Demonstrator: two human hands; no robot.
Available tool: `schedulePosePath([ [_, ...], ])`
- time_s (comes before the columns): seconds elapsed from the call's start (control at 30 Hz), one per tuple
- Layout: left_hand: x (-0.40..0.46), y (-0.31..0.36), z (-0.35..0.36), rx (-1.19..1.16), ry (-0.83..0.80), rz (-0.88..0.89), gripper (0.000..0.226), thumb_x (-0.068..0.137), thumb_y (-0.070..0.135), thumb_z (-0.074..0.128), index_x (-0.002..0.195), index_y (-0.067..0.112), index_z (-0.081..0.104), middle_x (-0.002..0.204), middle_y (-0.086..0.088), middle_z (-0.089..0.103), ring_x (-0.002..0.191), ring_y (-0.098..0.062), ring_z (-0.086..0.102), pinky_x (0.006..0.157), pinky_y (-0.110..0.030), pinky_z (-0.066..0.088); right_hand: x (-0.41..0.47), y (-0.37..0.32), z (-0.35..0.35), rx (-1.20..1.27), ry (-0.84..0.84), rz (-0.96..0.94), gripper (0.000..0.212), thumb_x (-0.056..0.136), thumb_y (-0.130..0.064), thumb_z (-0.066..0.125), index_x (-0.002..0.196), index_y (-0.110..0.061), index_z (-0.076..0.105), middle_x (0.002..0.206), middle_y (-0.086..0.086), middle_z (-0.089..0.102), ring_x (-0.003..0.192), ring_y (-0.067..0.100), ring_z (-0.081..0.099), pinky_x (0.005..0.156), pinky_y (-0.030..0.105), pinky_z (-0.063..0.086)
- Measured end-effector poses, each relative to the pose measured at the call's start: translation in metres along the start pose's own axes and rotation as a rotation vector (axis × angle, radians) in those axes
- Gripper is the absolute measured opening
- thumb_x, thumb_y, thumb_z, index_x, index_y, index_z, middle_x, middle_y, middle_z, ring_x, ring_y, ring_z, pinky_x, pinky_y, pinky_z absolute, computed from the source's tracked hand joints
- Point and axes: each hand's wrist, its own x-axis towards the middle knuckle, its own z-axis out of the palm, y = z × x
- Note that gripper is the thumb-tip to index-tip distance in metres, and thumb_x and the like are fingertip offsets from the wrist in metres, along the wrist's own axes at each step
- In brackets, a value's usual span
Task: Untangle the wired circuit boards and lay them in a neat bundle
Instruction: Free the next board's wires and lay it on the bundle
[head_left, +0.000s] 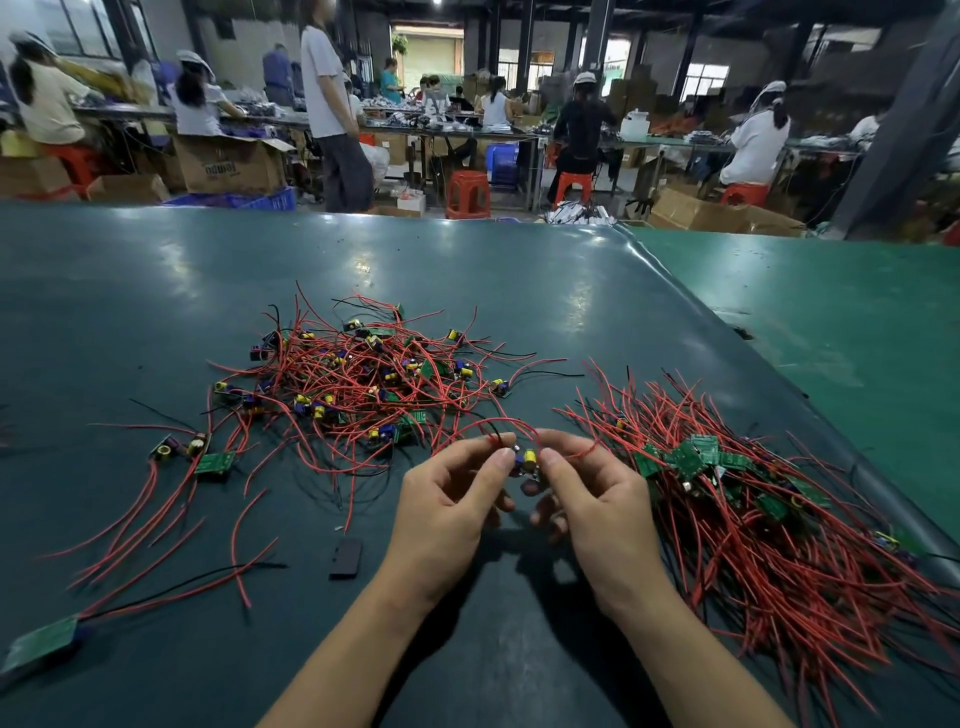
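A tangled heap of small circuit boards with red and black wires (363, 379) lies in the middle of the dark green table (156, 291). To the right, a laid-out bundle of boards (737, 499) has its red wires fanned toward me. Between them, my left hand (447, 509) and my right hand (587, 499) together pinch one small board with a yellow part (527, 460) above the table. Its red wires arch up and back toward the heap.
A few loose boards with wires (197, 457) lie at the left, one more board (47, 639) near the front left corner. A small black block (346, 557) sits by my left wrist. Workers, cartons and red stools fill the hall beyond the table's far edge.
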Motion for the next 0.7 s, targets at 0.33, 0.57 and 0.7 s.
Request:
schedulePosePath([
  [0.33, 0.002, -0.003, 0.001, -0.058, 0.035, -0.046, 0.021, 0.094, -0.001, 0.056, 0.091, 0.012, 0.073, 0.075, 0.003, 0.071, 0.057, -0.008, 0.052, 0.054, -0.019, 0.046, -0.008, 0.003, 0.007, -0.127, -0.131, -0.181, 0.016, 0.088, -0.027, 0.066, 0.097, -0.039, 0.071, 0.068, -0.001, 0.072, 0.05, 0.01, 0.062, 0.046, 0.018, 0.044],
  [0.57, 0.011, -0.01, -0.003, -0.041, 0.239, -0.085, 0.018, 0.094, 0.003, 0.057, 0.095, 0.01, 0.074, 0.054, 0.0, 0.054, 0.046, -0.008, 0.043, 0.046, -0.015, 0.038, -0.006, 0.004, 0.005, -0.289, -0.066, -0.34, 0.008, 0.082, -0.024, 0.069, 0.088, -0.029, 0.068, 0.071, -0.006, 0.066, 0.057, 0.006, 0.055, 0.051, 0.022, 0.045],
  [0.7, 0.018, -0.006, -0.007, -0.354, 0.376, -0.144, 0.017, 0.094, 0.0, 0.053, 0.091, 0.007, 0.069, 0.067, -0.001, 0.062, 0.045, -0.005, 0.043, 0.046, -0.016, 0.039, -0.005, 0.003, -0.003, -0.475, -0.273, -0.493, 0.034, 0.08, 0.005, 0.062, 0.085, -0.023, 0.08, 0.088, -0.006, 0.06, 0.072, 0.007, 0.057, 0.058, 0.021, 0.047],
])
